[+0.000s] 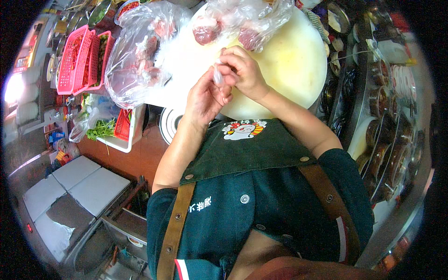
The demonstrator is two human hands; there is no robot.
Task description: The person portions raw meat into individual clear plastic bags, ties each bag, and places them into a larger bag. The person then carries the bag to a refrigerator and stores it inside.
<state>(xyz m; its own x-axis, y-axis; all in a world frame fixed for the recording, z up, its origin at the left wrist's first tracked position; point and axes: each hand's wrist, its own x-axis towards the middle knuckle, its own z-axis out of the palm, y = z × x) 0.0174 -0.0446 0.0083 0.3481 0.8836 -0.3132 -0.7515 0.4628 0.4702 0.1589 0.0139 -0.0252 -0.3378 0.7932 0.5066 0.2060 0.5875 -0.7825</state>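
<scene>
Over a large round white cutting board (pixel 297 77) both my hands meet. My left hand (pixel 206 94) is palm up with its fingers curled around a small piece of clear plastic (pixel 217 75). My right hand (pixel 245 71) pinches at the same plastic from the other side, so the fingertips of the two hands nearly touch. Beyond them, pieces of raw red meat (pixel 205 34) lie partly in a clear plastic bag (pixel 273 21) on the board. To the left, another clear plastic bag (pixel 120 70) holds more raw meat (pixel 148 49).
Pink plastic baskets (pixel 74 63) with red and green food stand at the upper left. Below them, a white tray (pixel 134 133) holds leafy greens (pixel 101 129) and a red basket (pixel 122 124). Shelves with dishes and stacked plates (pixel 404 84) line the right side.
</scene>
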